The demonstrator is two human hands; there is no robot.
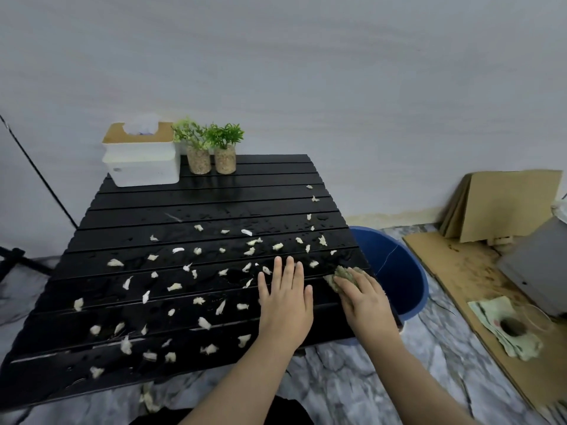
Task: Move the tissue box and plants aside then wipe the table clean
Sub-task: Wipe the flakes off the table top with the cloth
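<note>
Hands: left hand [285,297] is laid flat; a crumpled greenish cloth [345,276] is pressed by the right hand [363,297], with pale paper scraps [175,286] strewn leftward across the black slatted worktop [214,207].

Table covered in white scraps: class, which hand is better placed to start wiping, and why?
Right. The right hand already presses the cloth on the table near the blue bucket; the left hand lies flat and empty.
</note>
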